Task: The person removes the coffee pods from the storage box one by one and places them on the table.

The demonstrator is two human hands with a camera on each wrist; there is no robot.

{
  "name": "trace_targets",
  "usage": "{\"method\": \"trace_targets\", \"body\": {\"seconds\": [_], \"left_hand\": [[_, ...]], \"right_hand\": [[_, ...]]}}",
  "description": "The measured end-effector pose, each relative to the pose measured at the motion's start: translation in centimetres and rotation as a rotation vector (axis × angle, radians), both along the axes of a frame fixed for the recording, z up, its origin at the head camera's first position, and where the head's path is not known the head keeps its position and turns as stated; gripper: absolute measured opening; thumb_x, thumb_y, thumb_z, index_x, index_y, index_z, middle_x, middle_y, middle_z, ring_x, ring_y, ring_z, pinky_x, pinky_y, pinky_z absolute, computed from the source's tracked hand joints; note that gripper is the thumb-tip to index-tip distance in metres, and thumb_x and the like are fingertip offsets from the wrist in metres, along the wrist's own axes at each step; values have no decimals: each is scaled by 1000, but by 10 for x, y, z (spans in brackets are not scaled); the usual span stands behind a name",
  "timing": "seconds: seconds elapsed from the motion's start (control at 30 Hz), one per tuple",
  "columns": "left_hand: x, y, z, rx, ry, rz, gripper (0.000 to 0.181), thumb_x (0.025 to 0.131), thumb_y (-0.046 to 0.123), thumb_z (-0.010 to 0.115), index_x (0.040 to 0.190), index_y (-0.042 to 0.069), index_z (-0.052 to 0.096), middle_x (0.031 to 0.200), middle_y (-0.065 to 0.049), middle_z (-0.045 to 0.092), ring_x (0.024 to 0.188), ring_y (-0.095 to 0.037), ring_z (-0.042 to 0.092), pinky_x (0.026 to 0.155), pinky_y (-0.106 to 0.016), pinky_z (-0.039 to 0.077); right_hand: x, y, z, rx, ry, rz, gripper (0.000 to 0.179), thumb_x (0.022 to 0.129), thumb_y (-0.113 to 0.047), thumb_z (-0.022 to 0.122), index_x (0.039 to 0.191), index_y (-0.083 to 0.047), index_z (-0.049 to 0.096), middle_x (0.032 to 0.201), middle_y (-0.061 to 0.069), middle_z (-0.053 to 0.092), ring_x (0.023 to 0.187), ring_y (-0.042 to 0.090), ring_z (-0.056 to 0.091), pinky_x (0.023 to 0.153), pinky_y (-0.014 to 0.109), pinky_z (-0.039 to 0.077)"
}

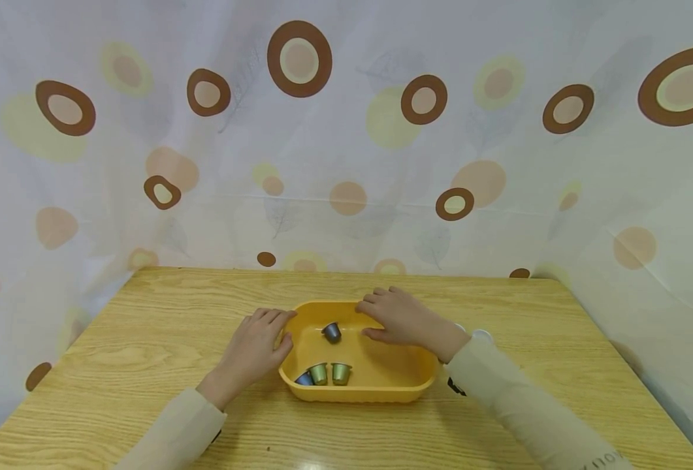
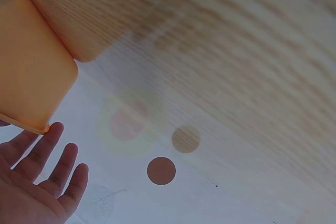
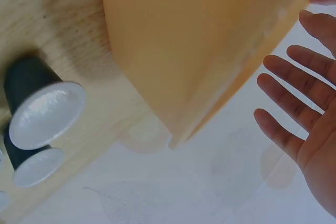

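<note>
1. While both hands flank it, the yellow tray (image 1: pixel 358 394) stands upright near the middle of the wooden table (image 1: pixel 176 313).
2. Inside, a dark capsule (image 1: pixel 332 333) lies tilted toward the far side, left of centre; two green capsules (image 1: pixel 319 374) and a blue capsule (image 1: pixel 305 378) sit at the near left.
3. The left hand (image 1: pixel 252 346) is at the left rim, fingers loosely extended, one fingertip touching it; no firm grasp shows.
4. The right hand (image 1: pixel 405 320) is released, fingers spread and holding nothing, above the tray's far right part.
5. The step in hand appears to be steadying or placing the tray; shifting it next would call for the right fingers to meet the rim as well.
6. Right of the tray, dark white-lidded capsules (image 3: pixel 42 106) lie on the table, their number partly hidden.
7. A patterned cloth (image 1: pixel 346 143) hangs beyond the far edge.
</note>
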State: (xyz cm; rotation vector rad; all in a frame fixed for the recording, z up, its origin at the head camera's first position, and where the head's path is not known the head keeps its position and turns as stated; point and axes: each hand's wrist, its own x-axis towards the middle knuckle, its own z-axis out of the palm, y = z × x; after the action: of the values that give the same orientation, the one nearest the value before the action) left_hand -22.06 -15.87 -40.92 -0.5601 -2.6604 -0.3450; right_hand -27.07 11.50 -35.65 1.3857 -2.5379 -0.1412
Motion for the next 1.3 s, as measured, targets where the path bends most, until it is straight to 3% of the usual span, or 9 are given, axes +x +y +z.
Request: {"method": "trace_targets", "body": {"seconds": [0.43, 1.3], "left_hand": [[1, 0, 1, -2, -9, 2, 35, 86, 22, 57, 119, 14, 59, 112, -1, 63, 105, -21, 55, 87, -40, 46], [0, -1, 0, -8, -1, 2, 35, 86, 23, 58, 120, 14, 59, 111, 0, 63, 104, -21, 54, 87, -40, 46]], "right_hand": [[-12, -15, 6, 63, -55, 7, 34, 87, -37, 58, 113, -14, 59, 106, -1, 63, 93, 19, 59, 83, 37, 48], [-12, -49, 6, 262, 32, 42, 39, 86, -45, 56, 114, -18, 56, 102, -4, 61, 86, 15, 54, 74, 31, 48]]}}
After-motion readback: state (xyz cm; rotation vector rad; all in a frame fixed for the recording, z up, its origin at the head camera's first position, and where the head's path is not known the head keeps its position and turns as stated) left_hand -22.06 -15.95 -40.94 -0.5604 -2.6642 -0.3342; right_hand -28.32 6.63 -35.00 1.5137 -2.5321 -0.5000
